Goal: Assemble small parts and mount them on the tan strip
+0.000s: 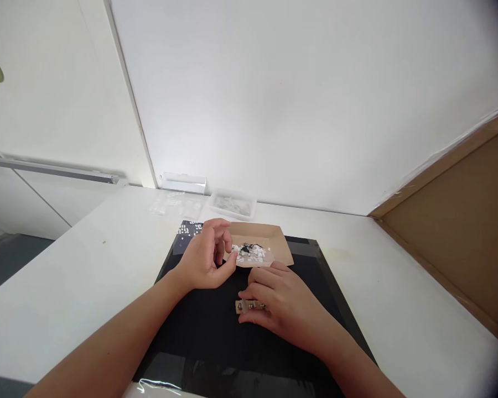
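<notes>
My right hand grips a small brown strip between thumb and fingers, low over a black mat. Several shiny round metal pieces show along the strip; its right end is hidden under my fingers. Up and to the left, my left hand hovers at the near left side of a brown cardboard tray. Its fingers are loosely curled, the thumb is apart from the index finger, and no object shows in it. Small white pieces and a few black bits lie in the tray.
Behind the tray, a clear plastic box with pale contents stands by the wall. Clear plastic bags and an open clear case lie left of it. Small white squares sit at the mat's far left corner. A brown panel rises at right.
</notes>
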### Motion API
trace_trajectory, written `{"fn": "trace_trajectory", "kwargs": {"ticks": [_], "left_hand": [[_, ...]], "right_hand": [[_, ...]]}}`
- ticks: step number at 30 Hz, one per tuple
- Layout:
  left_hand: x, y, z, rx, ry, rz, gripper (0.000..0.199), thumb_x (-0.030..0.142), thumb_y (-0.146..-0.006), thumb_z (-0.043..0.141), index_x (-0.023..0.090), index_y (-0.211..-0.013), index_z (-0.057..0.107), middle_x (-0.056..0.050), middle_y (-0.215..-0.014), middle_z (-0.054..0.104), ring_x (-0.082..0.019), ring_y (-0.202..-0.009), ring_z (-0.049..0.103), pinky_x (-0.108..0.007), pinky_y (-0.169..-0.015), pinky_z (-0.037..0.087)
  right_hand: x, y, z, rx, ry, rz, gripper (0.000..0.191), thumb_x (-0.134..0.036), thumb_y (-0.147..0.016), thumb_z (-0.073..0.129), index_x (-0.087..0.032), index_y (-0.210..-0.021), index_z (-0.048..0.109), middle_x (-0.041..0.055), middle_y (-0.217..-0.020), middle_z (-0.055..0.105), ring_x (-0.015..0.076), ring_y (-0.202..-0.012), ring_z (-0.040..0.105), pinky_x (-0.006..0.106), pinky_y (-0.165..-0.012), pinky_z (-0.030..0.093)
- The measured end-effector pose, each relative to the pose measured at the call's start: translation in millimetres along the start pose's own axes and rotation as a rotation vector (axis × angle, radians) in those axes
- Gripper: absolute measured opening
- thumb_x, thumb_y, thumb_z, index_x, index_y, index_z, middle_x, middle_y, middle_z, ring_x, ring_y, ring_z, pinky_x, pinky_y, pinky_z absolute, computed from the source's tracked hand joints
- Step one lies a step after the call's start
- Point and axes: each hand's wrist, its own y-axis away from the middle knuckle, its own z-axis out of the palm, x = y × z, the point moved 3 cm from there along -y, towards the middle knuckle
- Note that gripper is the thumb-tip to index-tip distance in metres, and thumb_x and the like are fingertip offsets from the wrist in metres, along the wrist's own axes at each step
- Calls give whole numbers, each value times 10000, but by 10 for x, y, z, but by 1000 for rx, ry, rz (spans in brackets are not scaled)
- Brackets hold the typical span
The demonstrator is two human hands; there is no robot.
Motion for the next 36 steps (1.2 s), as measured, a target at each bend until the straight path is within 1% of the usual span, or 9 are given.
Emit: {"fn": "trace_trajectory", "kwargs": {"ticks": [12, 19, 24, 30, 36], "left_hand": [[6, 22, 19, -83, 26, 61, 704, 173, -845, 638, 273, -1408, 229, 7, -940, 557, -93, -579, 527, -256, -543, 378], [-19, 23, 21, -82, -3, 24, 708, 180, -836, 649, 279, -1401, 234, 18, -939, 567, -72, -536, 480, -237, -528, 370], [-22, 19, 23, -103, -31, 35, 728, 169, -828, 654, 274, -1405, 222, 12, -950, 565, -83, -561, 502, -242, -530, 381], [-19, 13, 25, -114, -36, 49, 732, 166, -830, 650, 278, -1409, 216, 12, -960, 565, -75, -549, 491, -243, -531, 387], [-20, 22, 21, -123, -56, 51, 746, 170, -832, 656, 280, -1422, 213, 11, -961, 568, -76, -553, 492, -250, -536, 401]], "right_hand": [[-37, -42, 38, -35, 69, 20, 258, -463, -870, 791, -243, -985, 719, -14, -912, 691, 163, -859, 638, 349, -764, 387], [-51, -46, 71, -54, 145, 7, 256, -451, -858, 805, -235, -962, 714, 0, -901, 683, 184, -860, 626, 365, -769, 386], [-63, -56, 81, -73, 146, 15, 253, -459, -870, 789, -238, -963, 707, -3, -910, 682, 192, -872, 631, 372, -779, 382], [-64, -56, 97, -90, 131, 50, 227, -438, -863, 801, -240, -924, 708, -5, -887, 671, 191, -862, 627, 369, -792, 394], [-25, -44, 118, -91, 78, 71, 252, -441, -834, 827, -245, -955, 723, 1, -906, 684, 189, -866, 633, 359, -781, 403]]}}
